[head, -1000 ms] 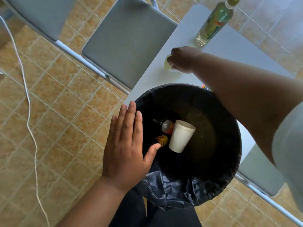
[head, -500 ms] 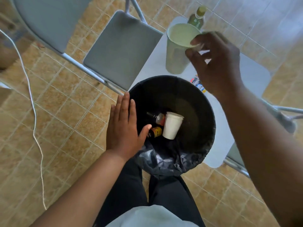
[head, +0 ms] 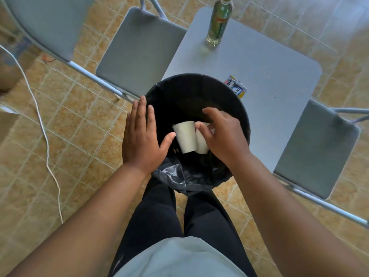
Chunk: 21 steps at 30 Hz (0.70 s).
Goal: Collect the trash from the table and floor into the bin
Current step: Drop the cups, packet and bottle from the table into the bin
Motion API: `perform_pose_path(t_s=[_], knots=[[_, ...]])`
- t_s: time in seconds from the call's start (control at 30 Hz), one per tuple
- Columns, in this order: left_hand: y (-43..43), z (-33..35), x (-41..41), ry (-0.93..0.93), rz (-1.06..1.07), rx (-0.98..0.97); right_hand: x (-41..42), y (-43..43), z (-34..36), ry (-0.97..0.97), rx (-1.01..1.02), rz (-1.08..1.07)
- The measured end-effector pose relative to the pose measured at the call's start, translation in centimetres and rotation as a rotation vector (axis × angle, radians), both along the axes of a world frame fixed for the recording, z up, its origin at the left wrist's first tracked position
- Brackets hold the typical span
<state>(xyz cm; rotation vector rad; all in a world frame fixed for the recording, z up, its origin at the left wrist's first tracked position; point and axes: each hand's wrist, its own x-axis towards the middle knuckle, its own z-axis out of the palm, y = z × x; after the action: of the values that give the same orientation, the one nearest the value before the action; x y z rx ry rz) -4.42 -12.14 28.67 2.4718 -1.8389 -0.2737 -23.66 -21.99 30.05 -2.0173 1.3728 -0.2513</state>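
the right hand hangs over the bin at frame centre, fingers spread and released; a paper cup lies just beneath them inside. the left hand rests flat on the rim, gripping nothing. best to pull clear, then reach for the carton and bottle on the worktop.

1. The right hand covers part of the second paper cup in the bin.
2. The bottle top is cut off by the frame's upper edge.
3. The small carton print is unreadable.
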Motion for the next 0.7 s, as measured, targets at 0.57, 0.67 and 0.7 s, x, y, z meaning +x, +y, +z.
perform_pose_path(t_s=[0.57, 0.67, 0.7], knots=[[0.0, -0.5, 0.1, -0.021, -0.011, -0.08, -6.1, -14.8, -12.8, 0.236, 0.054, -0.337], [0.0, -0.7, 0.1, -0.02, -0.024, -0.1, -5.4, -16.2, -16.4, 0.414, 0.124, -0.22], [0.1, -0.8, 0.2, -0.019, -0.029, -0.107, -5.1, -16.8, -17.2, 0.457, 0.125, -0.192]])
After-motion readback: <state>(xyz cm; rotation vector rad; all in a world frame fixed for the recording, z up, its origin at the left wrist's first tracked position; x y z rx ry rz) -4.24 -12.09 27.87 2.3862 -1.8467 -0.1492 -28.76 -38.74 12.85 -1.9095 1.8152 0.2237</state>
